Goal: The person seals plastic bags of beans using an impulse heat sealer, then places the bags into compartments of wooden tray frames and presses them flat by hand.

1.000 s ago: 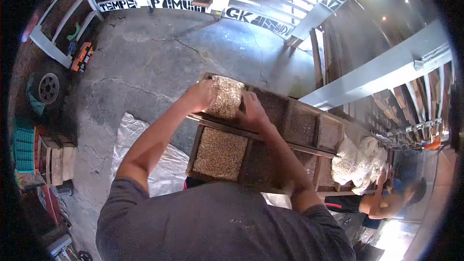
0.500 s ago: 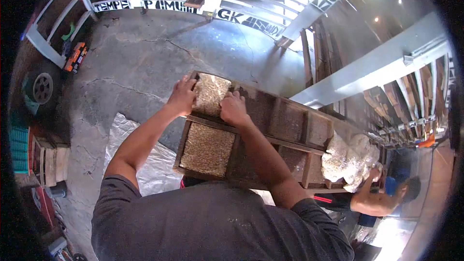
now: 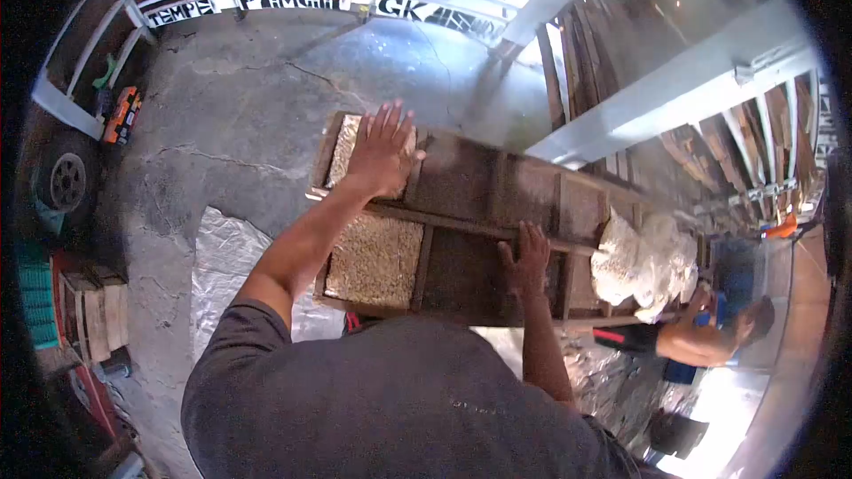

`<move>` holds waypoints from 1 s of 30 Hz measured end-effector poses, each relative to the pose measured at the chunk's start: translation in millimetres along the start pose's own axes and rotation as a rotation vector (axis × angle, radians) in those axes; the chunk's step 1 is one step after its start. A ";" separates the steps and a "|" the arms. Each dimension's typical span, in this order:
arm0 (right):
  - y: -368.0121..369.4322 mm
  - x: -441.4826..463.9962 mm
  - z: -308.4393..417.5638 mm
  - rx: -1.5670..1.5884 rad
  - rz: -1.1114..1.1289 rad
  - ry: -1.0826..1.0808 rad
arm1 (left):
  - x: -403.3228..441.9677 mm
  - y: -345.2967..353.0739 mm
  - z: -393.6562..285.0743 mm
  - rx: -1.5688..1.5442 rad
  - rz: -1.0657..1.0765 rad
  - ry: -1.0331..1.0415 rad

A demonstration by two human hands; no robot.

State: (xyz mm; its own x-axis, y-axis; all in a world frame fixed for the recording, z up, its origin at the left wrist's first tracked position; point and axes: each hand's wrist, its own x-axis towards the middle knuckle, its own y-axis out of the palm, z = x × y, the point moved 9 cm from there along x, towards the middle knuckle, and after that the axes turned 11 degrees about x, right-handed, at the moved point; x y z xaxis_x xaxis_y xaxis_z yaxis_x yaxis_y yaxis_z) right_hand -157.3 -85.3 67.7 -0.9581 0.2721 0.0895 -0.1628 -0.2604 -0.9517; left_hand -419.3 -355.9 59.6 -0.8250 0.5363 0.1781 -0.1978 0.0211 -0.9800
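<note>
My left hand point(image 3: 383, 153) lies flat, fingers spread, on a clear bag of pale beans point(image 3: 344, 153) in the far left compartment of a wooden divided tray point(image 3: 461, 136). Part of that bag is hidden beneath the palm. A second flat bag of beans point(image 3: 374, 262) fills the near left compartment. Farther right, my right hand point(image 3: 530, 262) is held with its fingers apart over the tray's middle divider and grips nothing; whether it touches the wood I cannot tell. Large pale plastic bags point(image 3: 646, 262) sit at the tray's right end.
Another person point(image 3: 697, 337) is by the tray's right end, an arm close to the bags. A silvery sheet point(image 3: 232, 257) lies on the cracked concrete floor point(image 3: 240, 106). Wooden crates point(image 3: 93, 310) stand at left, and a white post point(image 3: 657, 98) slants across the right.
My left hand has gone from the bag's left edge to flat on its top. My right hand has let go of the bag and moved right and nearer, fingers spread.
</note>
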 end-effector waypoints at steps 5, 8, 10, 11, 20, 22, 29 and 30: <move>-12.6 -19.8 -7.8 0.180 0.022 -0.001 | -10.0 33.5 -4.4 0.026 0.336 0.093; -30.2 -31.5 -19.8 0.120 0.101 0.097 | -2.7 43.0 -0.3 0.040 0.368 0.146; -34.5 -40.9 -37.0 0.060 0.108 0.143 | 3.3 43.5 2.7 0.043 0.290 0.162; -30.7 -52.5 -51.2 0.027 0.098 0.150 | -0.7 31.8 1.5 0.043 0.263 0.168; -26.8 -93.9 -61.5 0.180 -0.017 0.107 | -11.0 36.7 -9.2 0.105 0.210 0.151; -29.0 -88.8 -66.5 0.190 -0.032 0.094 | -8.5 34.9 -10.1 0.077 0.269 0.156; -144.0 -76.1 -162.3 -0.207 -0.583 0.434 | -8.8 14.8 -0.9 -0.071 0.310 -0.046; -139.6 -78.4 -203.6 -0.295 -0.460 0.625 | -5.5 25.0 -1.6 -0.056 0.327 -0.042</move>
State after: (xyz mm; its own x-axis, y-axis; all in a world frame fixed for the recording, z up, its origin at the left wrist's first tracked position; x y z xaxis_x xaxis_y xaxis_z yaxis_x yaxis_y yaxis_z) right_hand -11.5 118.3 133.7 -0.4889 0.7795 0.3917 -0.3544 0.2328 -0.9057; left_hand -418.9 -357.0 34.0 -0.8612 0.4872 -0.1446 0.1096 -0.0998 -0.9890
